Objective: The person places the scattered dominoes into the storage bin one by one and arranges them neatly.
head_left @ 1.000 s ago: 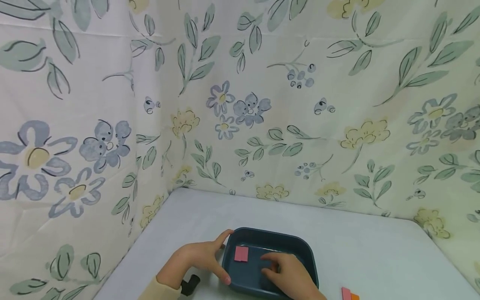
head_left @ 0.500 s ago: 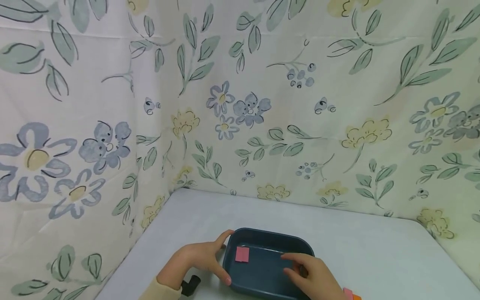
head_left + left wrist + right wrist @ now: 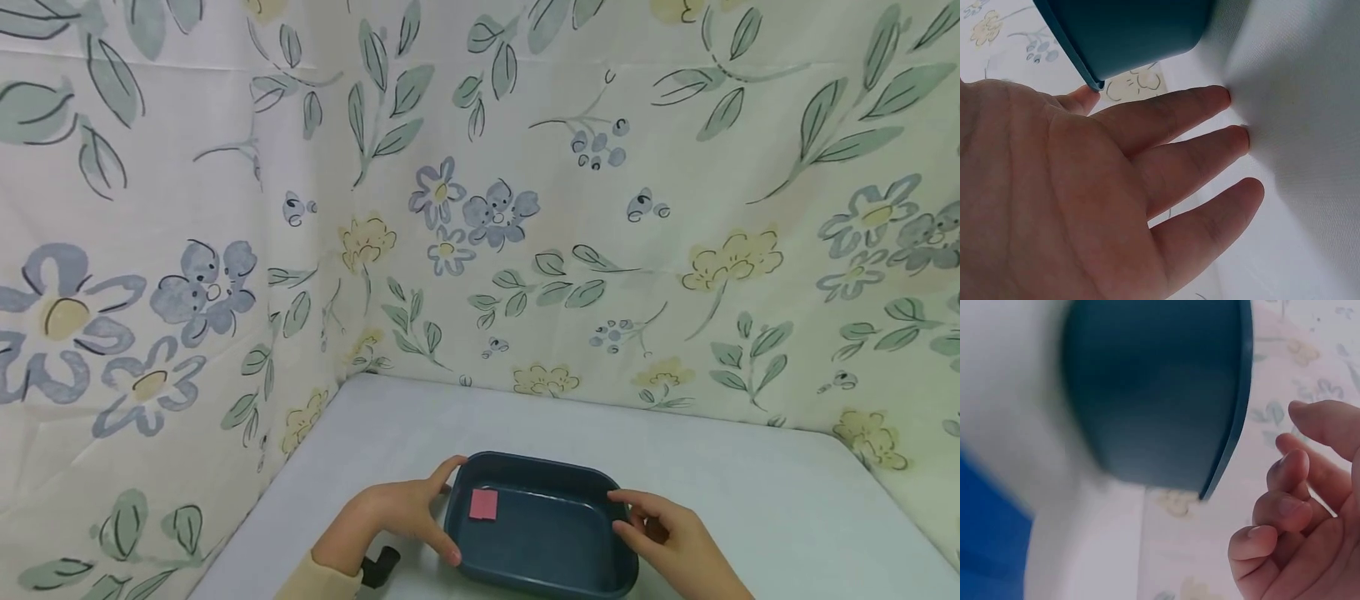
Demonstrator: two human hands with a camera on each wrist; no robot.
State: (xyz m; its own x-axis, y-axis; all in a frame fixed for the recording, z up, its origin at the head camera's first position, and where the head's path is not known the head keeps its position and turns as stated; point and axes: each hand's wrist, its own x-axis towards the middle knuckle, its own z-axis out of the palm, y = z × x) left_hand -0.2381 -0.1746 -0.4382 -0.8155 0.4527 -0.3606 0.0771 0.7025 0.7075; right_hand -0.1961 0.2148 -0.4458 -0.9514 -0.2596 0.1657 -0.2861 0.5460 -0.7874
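Observation:
A dark teal rectangular tray (image 3: 551, 537) lies on the white table in the head view. Inside it, toward the left, is a small flat pink square (image 3: 483, 504) with a faint seam. My left hand (image 3: 405, 510) is spread at the tray's left side, thumb and index finger at the rim; in the left wrist view its other fingers (image 3: 1191, 153) extend below the tray wall. At the right rim hovers my right hand (image 3: 675, 533), holding nothing. The right wrist view shows its thumb and index finger apart and the other fingers (image 3: 1282, 512) loosely bent, beside the tray's outer wall (image 3: 1160, 406).
A small black object (image 3: 381, 568) lies by the left wrist. White table surface (image 3: 750, 475) surrounds the tray, and floral cloth (image 3: 570, 208) hangs behind and to the left. Something blue (image 3: 988, 531) shows at the left of the right wrist view.
My right hand has moved rightward from over the tray's middle to its right rim. The pink and orange pieces on the right are now out of sight. The left hand has stayed put.

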